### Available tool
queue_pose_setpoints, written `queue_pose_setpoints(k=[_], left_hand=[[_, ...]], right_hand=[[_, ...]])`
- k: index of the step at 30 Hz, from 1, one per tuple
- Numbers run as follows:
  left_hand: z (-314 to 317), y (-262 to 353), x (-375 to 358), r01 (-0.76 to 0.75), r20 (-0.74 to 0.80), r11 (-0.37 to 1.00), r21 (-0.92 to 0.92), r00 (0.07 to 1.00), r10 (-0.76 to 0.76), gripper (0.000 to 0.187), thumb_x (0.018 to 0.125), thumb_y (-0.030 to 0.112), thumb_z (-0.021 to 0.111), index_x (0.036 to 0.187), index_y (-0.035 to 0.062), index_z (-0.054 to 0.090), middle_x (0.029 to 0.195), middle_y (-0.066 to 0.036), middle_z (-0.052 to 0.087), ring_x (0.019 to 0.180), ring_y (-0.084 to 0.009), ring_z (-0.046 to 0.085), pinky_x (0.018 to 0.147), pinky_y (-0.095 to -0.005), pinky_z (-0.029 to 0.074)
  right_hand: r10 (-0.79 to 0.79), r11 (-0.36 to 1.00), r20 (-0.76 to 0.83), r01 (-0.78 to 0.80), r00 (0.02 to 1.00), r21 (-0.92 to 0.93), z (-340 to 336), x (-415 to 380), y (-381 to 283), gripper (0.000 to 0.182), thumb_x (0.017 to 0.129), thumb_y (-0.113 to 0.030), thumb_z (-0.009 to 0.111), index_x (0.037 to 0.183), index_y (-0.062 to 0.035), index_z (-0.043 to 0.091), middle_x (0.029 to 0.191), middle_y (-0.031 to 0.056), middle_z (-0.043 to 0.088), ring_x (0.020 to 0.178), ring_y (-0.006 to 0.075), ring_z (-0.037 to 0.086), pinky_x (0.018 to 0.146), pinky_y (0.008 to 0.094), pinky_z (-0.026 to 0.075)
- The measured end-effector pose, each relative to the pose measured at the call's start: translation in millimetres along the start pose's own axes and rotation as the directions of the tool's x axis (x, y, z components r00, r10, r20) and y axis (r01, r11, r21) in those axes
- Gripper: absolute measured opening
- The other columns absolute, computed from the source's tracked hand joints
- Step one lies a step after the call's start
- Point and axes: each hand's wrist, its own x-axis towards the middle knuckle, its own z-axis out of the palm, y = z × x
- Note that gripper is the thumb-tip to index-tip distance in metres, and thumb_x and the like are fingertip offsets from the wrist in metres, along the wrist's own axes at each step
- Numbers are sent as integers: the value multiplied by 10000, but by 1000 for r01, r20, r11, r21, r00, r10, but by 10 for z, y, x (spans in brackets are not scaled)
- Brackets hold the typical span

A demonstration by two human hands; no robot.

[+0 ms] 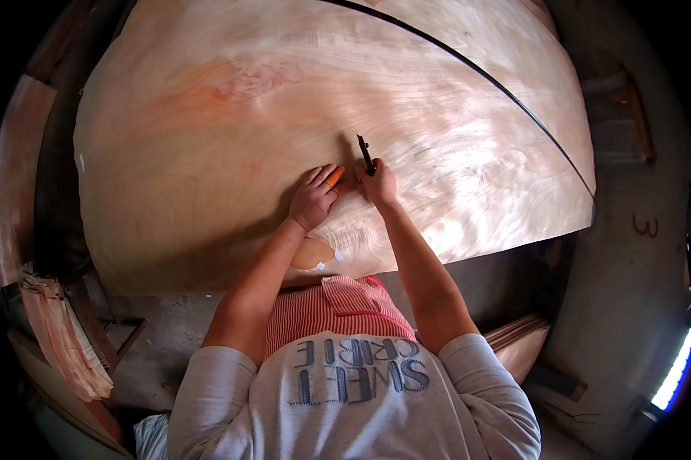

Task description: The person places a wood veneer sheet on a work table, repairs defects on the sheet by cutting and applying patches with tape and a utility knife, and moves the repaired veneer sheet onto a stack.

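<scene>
A large, pale wood sheet (pixel 207 169) with swirling grain and a reddish knot lies in front of me. My left hand (pixel 315 198) rests on it palm down, fingers spread a little, with orange wraps on some fingers. Just to its right, my right hand (pixel 379 184) is closed around a dark utility knife (pixel 365 155), whose tip points up and away from me. Near the sheet's front edge, below my left hand, is a brown oval piece (pixel 312 253) with small white scraps (pixel 329 261) beside it.
A long, thin black strip (pixel 468 63) curves across the sheet's far right part. Stacked thin wood sheets (pixel 60 330) stand at the lower left, and more (pixel 520 345) lie at the lower right. A wood panel (pixel 19 176) is at the far left.
</scene>
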Motion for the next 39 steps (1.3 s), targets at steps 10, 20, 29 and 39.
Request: queue_pose_setpoints(k=[10, 20, 29, 39], left_hand=[[-2, 5, -10, 5, 37, 1000, -4, 999, -5, 274, 703, 75, 534, 965, 81, 611, 1180, -92, 496, 1141, -248, 420, 969, -385, 316], [-15, 19, 15, -4, 51, 1000, 8, 999, 4, 158, 723, 87, 537, 862, 50, 602, 1160, -103, 506, 1117, -264, 437, 953, -385, 336], [-706, 117, -587, 160, -157, 985, -67, 973, -169, 298, 709, 51, 559, 1007, 47, 554, 1161, -151, 476, 1033, -322, 471, 872, -406, 393], [-2467, 960, -1342, 398, 298, 186, -898, 864, -407, 323, 866, 233, 449, 615, 31, 480, 800, -141, 582, 680, -185, 549, 653, -261, 416]], right_hand=[[-74, 955, 102, 100, 992, -280, -333, -133, 116, 397, 702, -430, 637, 753, -43, 566, 643, 79, 584, 589, 208, 569, 563, 313, 439], [46, 641, 254, -224, 966, 734, -110, 164, 102, 163, 849, -234, 516, 853, -73, 544, 564, -34, 472, 399, 32, 335, 353, 194, 265], [-286, 950, -9, 285, 958, 131, -624, -879, 80, 259, 836, -137, 493, 1092, -106, 518, 741, 81, 623, 492, 148, 518, 450, 263, 402], [46, 799, 135, 45, 990, -599, -176, -1771, 669, 462, 832, -406, 427, 1277, -354, 314, 759, 150, 613, 723, 330, 593, 625, 425, 447]])
